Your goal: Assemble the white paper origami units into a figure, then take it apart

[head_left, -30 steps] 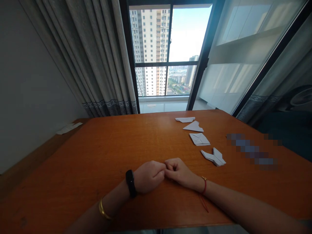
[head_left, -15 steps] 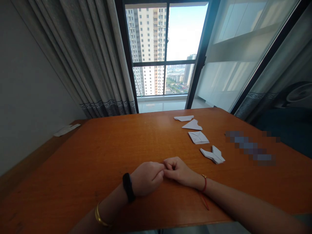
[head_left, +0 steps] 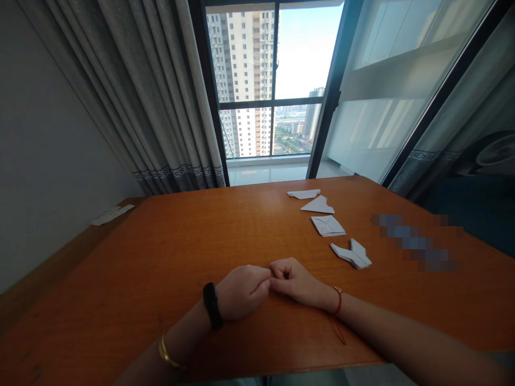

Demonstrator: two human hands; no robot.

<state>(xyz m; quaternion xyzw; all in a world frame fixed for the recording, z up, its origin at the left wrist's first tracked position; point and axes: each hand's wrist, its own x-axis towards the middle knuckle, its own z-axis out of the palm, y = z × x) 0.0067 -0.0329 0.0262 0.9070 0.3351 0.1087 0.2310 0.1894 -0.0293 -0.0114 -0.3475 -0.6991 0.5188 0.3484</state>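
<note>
My left hand [head_left: 244, 292], with a black band [head_left: 212, 305] at its wrist, rests closed near the table's front edge. Its fingertips touch my right hand [head_left: 296, 280], which is curled with thumb and forefinger close together. Nothing shows in either hand, though the insides of the fingers are partly hidden. Closest to my right hand lies a folded white paper shape [head_left: 354, 254] with two arms. Beyond it are a folded paper square [head_left: 328, 225], a pointed paper piece [head_left: 317, 205] and a flat, narrow paper piece [head_left: 303, 194], in a row running away from me.
The brown wooden table [head_left: 181, 236] reaches toward a glazed window. On its right is a blurred-out patch [head_left: 410, 241]. White paper [head_left: 112, 215] lies on a ledge at the left wall. Grey curtains [head_left: 169, 107] hang behind, and a fan [head_left: 497, 150] stands far right.
</note>
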